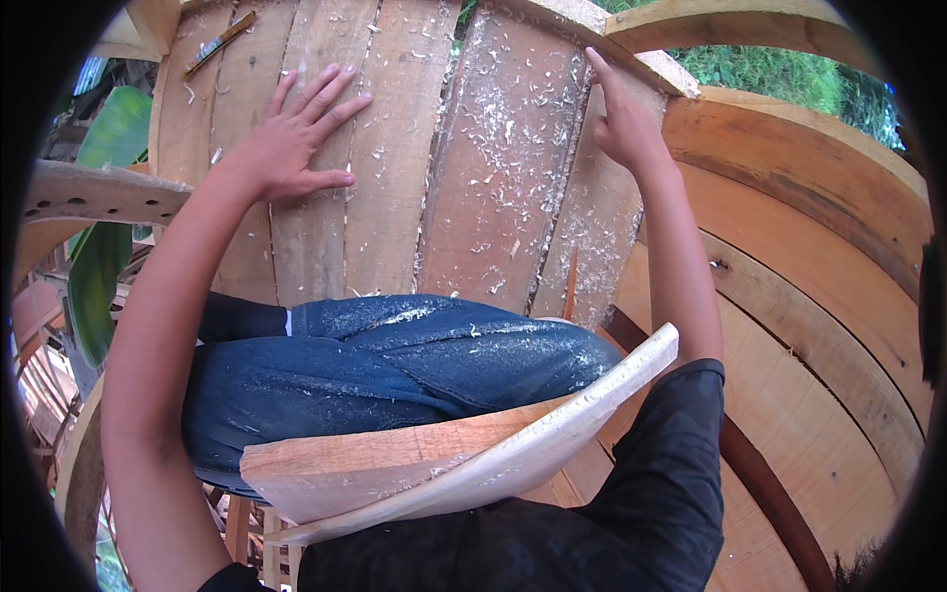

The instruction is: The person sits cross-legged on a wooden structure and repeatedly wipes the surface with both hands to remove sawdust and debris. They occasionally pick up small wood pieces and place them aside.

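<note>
My left hand (314,138) lies flat on the wooden planks (395,148), its fingers spread and nothing in it. Farther right, my right hand (625,123) rests near the far end of the planking. Its index finger stretches toward the crosswise beam (641,61), the thumb stands apart and the other fingers look curled under; I see nothing held. Pale wood shavings (508,148) are scattered thickest over the reddish plank between my hands. Across my lap, close to my body, is a thick curved piece of wood (395,444) with a pale curved edge.
A slim stick-like thing with a coloured label (219,44) lies at the far left of the planks. Curved planking (789,326) rises on the right, with a thick rib (779,138) beyond. At left stands a beam with holes (104,192), beside large green leaves (99,286).
</note>
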Demonstrator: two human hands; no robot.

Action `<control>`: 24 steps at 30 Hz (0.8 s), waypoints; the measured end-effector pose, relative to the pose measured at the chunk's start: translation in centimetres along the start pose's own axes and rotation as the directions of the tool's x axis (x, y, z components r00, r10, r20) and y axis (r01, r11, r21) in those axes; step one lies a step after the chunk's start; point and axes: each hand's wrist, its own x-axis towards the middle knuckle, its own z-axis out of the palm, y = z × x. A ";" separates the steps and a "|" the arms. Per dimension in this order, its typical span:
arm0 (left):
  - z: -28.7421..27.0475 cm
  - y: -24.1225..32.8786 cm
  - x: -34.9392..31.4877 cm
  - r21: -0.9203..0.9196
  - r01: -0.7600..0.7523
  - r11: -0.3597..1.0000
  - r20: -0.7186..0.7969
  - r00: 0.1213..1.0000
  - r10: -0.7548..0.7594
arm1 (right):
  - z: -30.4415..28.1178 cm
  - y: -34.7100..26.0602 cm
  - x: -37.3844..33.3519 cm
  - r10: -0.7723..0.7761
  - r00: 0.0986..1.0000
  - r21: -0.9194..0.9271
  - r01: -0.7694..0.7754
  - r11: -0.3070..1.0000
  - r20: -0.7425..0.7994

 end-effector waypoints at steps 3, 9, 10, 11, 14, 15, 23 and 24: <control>-0.2 0.1 0.1 -0.006 0.003 1.000 0.008 1.000 -0.003 | -0.4 -0.1 0.4 -0.004 1.000 0.132 -0.001 0.991 0.031; 0.1 0.0 0.0 0.001 -0.005 1.000 -0.019 1.000 0.005 | 0.3 -0.4 1.0 0.010 1.000 0.039 -0.009 0.999 -0.017; 0.1 0.0 0.0 0.004 -0.006 1.000 -0.020 1.000 0.006 | 0.2 -0.6 0.9 -0.003 0.997 0.021 0.005 1.000 -0.072; 0.0 0.0 0.0 -0.003 -0.007 1.000 -0.021 1.000 0.007 | 0.0 -1.1 1.0 -0.020 0.991 0.004 0.020 1.000 -0.130; 0.2 0.0 0.0 -0.020 -0.009 1.000 -0.025 1.000 0.009 | -0.6 -2.6 0.5 0.028 0.990 0.107 -0.013 0.994 -0.140; 0.2 -0.1 0.0 -0.022 -0.009 1.000 -0.028 1.000 0.009 | -0.5 -3.4 0.3 -0.005 0.993 0.108 0.018 0.994 -0.118; 0.1 0.0 0.2 -0.038 -0.005 0.999 -0.010 1.000 0.005 | 6.4 -8.3 1.4 -0.119 0.963 -0.133 0.089 0.987 -0.241; 0.2 0.0 0.2 -0.040 -0.007 0.999 -0.012 1.000 0.007 | 7.3 -9.2 1.9 -0.088 0.971 -0.110 0.065 0.992 -0.222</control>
